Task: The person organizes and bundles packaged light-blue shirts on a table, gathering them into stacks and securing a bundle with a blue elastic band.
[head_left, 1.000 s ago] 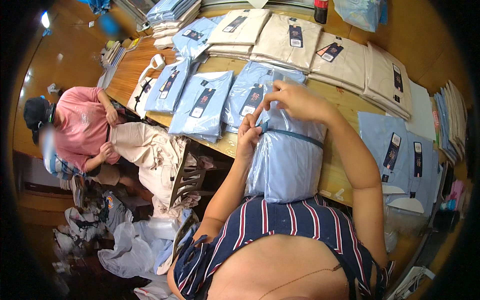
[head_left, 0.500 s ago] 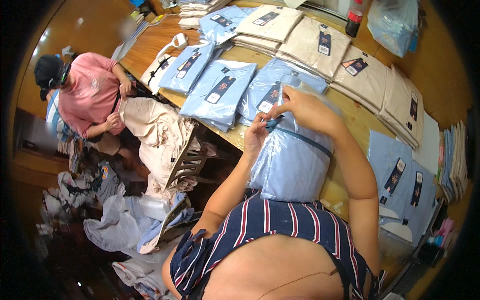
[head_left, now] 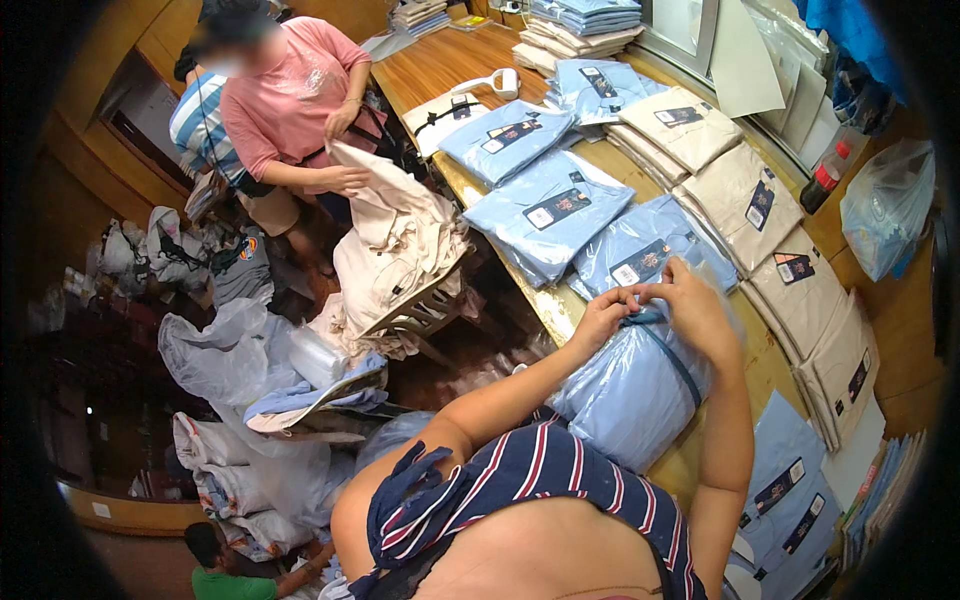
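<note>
A bundle of folded light-blue shirts in clear plastic [head_left: 625, 400] rests against my front at the table's edge. Round it runs a dark teal strip [head_left: 678, 362], gathered at the top. My left hand [head_left: 603, 322] pinches the strip there. Closed at the same spot, my right hand [head_left: 692, 312] meets the left one at the fingertips. The fingers partly hide the gathered part, so I cannot tell whether it is knotted. Just beyond my hands lies a bagged blue shirt [head_left: 655, 245] with a dark tag.
Bagged beige shirts [head_left: 755, 200] lie in stacks along the table's far side, near a dark bottle [head_left: 828, 178]. A white tape dispenser [head_left: 495, 84] stands farther back. At left, a person in pink [head_left: 290, 100] handles a beige garment [head_left: 395, 235]. Another person in green [head_left: 225, 580] is at lower left.
My view has swung left, so the table and bundle sit farther right. Both hands stay at the strip, with the fingertips now closer together. A person in green has come into view.
</note>
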### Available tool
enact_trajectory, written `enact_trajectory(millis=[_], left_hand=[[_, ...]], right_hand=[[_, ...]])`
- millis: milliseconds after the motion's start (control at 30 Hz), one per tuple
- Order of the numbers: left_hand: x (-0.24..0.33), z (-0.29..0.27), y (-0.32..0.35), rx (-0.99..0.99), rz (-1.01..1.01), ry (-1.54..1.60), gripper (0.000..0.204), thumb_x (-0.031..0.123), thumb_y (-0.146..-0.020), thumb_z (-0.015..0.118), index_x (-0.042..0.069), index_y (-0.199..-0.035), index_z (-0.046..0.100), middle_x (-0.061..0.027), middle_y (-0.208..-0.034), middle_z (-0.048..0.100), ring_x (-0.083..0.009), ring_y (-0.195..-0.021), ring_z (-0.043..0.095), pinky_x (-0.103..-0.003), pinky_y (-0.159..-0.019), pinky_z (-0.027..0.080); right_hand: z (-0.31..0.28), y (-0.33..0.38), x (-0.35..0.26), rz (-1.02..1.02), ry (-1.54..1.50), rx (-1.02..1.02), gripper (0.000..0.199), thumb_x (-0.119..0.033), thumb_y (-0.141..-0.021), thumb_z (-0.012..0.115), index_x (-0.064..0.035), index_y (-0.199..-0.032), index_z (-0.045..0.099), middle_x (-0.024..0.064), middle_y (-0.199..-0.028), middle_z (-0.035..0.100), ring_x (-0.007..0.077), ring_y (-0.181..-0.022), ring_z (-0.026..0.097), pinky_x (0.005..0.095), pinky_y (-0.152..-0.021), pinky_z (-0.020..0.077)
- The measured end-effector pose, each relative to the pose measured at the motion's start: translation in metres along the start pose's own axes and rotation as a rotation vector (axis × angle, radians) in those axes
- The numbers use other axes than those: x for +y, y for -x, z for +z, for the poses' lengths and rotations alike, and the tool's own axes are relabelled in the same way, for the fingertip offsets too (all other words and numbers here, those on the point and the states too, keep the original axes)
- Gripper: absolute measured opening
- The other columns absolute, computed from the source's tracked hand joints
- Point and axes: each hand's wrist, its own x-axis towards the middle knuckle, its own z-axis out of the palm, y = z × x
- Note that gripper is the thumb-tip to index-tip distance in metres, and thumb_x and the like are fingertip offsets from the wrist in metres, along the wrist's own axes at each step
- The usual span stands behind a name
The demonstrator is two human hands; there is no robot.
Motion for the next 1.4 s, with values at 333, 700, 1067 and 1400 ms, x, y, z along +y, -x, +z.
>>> enact_trajectory(millis=[333, 700, 1067, 1400], left_hand=[[-0.001, 0.001, 0.004, 0.088, -0.038, -0.206, 0.016, -0.003, -0.063, 0.039, 0.002, -0.075, 0.05, -0.006, -0.1, 0.052, -0.0095, -0.084, 0.045, -0.019, -0.075, 0.032], [0.008, -0.004, 0.01, 0.002, -0.124, -0.221, 0.021, 0.021, -0.079, 0.045, 0.001, -0.084, 0.047, -0.012, -0.108, 0.044, -0.0138, -0.092, 0.042, -0.024, -0.083, 0.03], [0.036, -0.044, 0.105, -0.355, -0.514, -0.859, 0.086, 0.034, -0.067, 0.063, 0.001, -0.125, 0.008, -0.0226, -0.122, 0.023, -0.026, -0.116, 0.022, -0.032, -0.095, 0.018], [0.016, -0.038, 0.123, -0.137, -0.415, -0.624, 0.077, 0.021, -0.068, 0.064, 0.006, -0.124, 0.013, -0.013, -0.12, 0.028, -0.0234, -0.107, 0.035, -0.033, -0.087, 0.03]], right_hand=[[0.0, 0.002, -0.003, -0.036, -0.027, 0.045, 0.024, 0.001, -0.067, 0.044, -0.0123, -0.082, 0.057, 0.0103, -0.081, 0.044, 0.0266, -0.076, 0.049, 0.0333, -0.064, 0.0398], [0.011, 0.027, 0.138, 0.299, -0.496, 0.19, 0.035, -0.02, -0.078, 0.051, -0.0079, -0.11, 0.044, 0.0067, -0.096, 0.048, 0.0156, -0.087, 0.045, 0.0266, -0.076, 0.0364], [0.039, 0.079, 0.18, 0.356, -0.57, -0.19, 0.071, -0.051, -0.072, 0.047, -0.0054, -0.123, 0.027, 0.0107, -0.118, 0.039, 0.018, -0.106, 0.036, 0.0273, -0.088, 0.0284], [-0.004, 0.028, 0.062, 0.033, -0.151, 0.056, 0.05, 0.01, -0.061, 0.043, -0.0213, -0.099, 0.055, 0.01, -0.082, 0.043, 0.0233, -0.082, 0.044, 0.0285, -0.077, 0.0362]])
